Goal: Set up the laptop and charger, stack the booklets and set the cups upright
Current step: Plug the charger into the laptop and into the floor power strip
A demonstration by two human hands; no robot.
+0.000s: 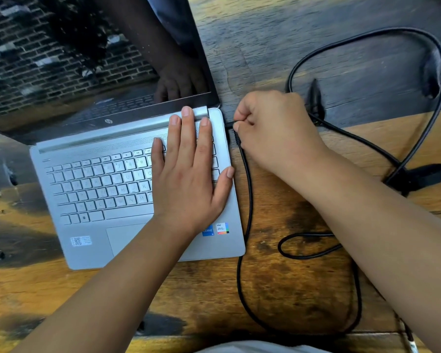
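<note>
On laptop (pixel 107 189), flat left hand (pixel 189 174), right hand (pixel 273 128) pinching plug (pixel 230 124)

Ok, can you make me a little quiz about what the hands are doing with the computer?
1. True or false: the laptop lid is closed.
2. Which hand holds the charger plug? A) left hand B) right hand
3. Fill in: the left hand lies flat on the ____.

Key:
1. False; the lid is open and the screen is dark.
2. B; the right hand pinches the plug at the laptop's right edge, and the black cable trails over the wooden table.
3. Keyboard.
</note>
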